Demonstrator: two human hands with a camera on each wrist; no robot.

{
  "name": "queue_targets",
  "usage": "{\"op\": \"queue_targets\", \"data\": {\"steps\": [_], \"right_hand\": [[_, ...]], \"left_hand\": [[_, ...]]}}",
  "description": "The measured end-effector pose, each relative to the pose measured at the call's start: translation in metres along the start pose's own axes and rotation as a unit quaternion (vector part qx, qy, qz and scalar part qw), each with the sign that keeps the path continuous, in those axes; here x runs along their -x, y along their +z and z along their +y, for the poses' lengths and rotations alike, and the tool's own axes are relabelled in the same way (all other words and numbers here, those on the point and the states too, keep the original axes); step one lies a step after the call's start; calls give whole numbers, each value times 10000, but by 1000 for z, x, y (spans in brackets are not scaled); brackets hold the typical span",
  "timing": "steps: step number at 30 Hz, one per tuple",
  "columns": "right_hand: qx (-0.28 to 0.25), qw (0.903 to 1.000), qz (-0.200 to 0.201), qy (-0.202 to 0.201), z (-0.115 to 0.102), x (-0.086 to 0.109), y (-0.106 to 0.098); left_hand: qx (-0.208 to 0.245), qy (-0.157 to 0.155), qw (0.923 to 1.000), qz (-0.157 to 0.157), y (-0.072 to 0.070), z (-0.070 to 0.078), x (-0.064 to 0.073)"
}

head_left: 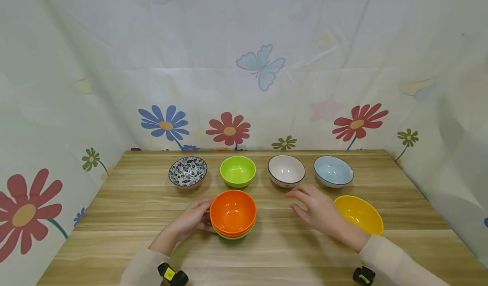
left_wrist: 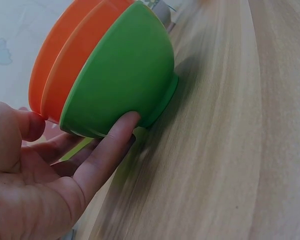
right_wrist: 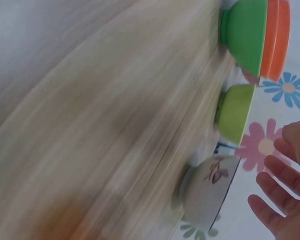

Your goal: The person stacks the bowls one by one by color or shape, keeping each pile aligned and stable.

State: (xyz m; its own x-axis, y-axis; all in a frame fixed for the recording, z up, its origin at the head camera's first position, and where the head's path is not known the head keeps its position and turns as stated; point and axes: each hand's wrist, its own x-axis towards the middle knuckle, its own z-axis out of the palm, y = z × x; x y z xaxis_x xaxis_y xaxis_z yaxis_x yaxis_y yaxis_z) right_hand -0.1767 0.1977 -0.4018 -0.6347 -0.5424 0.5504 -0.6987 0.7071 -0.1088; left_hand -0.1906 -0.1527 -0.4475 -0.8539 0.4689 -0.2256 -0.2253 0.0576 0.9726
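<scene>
Held mouth-up by the left hand [head_left: 192, 218], to its right, as a stack of bowls [head_left: 233, 213]. Built from two glossy orange bowls [left_wrist: 75, 60] nested in one green bowl [left_wrist: 124, 70]. Orange at the rims beside the thumb [left_wrist: 32, 126], green below against a fingertip [left_wrist: 129, 120].

Along the rear of the table [head_left: 110, 222], from left to right, a first bowl [head_left: 188, 171], second bowl [head_left: 238, 171], third bowl [head_left: 286, 170] and fourth bowl [head_left: 333, 170] are set. A nested bowl stack [head_left: 233, 212] is placed before the second – touched at its left side by the left hand [head_left: 192, 217]. A fifth bowl [head_left: 360, 214] is sited before and right of the fourth; between stack and fifth bowl, the right hand [head_left: 314, 207] is positioned.
</scene>
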Motion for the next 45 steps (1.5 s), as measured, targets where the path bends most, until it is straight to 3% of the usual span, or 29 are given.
{"op": "queue_targets", "data": {"steps": [19, 26, 34, 45], "right_hand": [[136, 9941, -126, 1066, 35, 28, -17], [87, 9857, -382, 1636, 43, 42, -22], [403, 9904, 182, 1309, 58, 58, -29], [605, 9843, -44, 1655, 74, 76, -45]], "left_hand": [[39, -36, 10000, -22, 0, 0, 0], [68, -5, 10000, -27, 0, 0, 0], [55, 11, 10000, -34, 0, 0, -1], [48, -13, 10000, -44, 1, 1, 0]]}}
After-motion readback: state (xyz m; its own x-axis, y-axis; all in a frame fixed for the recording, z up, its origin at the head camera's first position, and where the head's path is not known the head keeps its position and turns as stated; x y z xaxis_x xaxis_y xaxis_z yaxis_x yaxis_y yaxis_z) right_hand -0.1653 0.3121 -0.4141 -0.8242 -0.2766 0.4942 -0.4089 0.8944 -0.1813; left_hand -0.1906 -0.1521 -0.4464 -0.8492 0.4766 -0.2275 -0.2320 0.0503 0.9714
